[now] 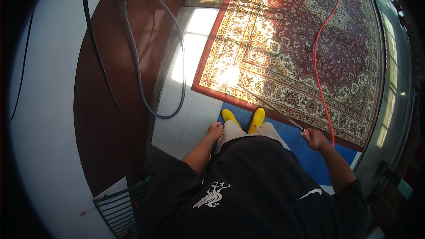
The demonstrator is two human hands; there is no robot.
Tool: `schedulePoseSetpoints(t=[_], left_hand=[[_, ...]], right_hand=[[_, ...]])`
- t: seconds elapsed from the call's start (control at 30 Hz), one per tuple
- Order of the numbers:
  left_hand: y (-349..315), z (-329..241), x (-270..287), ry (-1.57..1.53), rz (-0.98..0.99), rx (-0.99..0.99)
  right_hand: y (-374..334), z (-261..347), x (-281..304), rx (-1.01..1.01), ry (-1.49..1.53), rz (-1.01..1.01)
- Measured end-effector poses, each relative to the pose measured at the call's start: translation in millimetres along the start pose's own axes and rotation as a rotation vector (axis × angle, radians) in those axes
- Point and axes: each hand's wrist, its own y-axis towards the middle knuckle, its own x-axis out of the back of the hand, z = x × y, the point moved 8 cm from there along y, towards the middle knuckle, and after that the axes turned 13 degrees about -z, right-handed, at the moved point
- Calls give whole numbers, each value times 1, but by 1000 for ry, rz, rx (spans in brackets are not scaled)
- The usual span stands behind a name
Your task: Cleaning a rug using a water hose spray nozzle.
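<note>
A long thin metal wand (pixel 275 109) with a red part at its grip is held in my right hand (pixel 315 139), whose fingers are wrapped round it. The wand slants away to the left over the near edge of a patterned red and cream rug (pixel 261 55), and its far end fades into a bright patch of sunlight. Beside my thigh hangs my left hand (pixel 215 131), its fingers curled in with nothing visible in them. A red hose (pixel 316 62) runs across the rug and down past my right wrist; where it ends is hidden.
My yellow boots (pixel 256 120) stand on a blue floor area (pixel 296 150) at the rug's near edge. To the left, a grey hose (pixel 133 48) loops against a dark red wall (pixel 110 119), with a black cable (pixel 95 57) alongside. A green rack (pixel 116 210) stands at lower left.
</note>
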Motion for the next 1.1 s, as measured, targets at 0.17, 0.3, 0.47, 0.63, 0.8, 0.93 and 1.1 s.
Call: schedulePoseSetpoints(t=[0.17, 0.3, 0.47, 0.63, 0.8, 0.93, 1.1], left_hand=[[41, -18, -29, 94, 14, -136], [74, -55, -54, 152, -40, -465], [0, -152, -115, 65, 286, -196], [-30, -212, -166, -22, 537, -45], [-31, -287, -188, -238, 640, -68], [-37, -320, -190, -210, 543, -19], [-30, -316, -185, -45, 428, 142]], right_hand=[[-49, -61, 59, -118, -96, -76], [-45, -63, 76, -138, -155, -120], [-6, -40, 60, -126, 58, -193], [58, 25, 56, -70, 186, -274], [111, 87, 51, -171, 233, -199], [126, 120, 53, -280, 202, -135], [130, 155, 81, -422, 182, 36]])
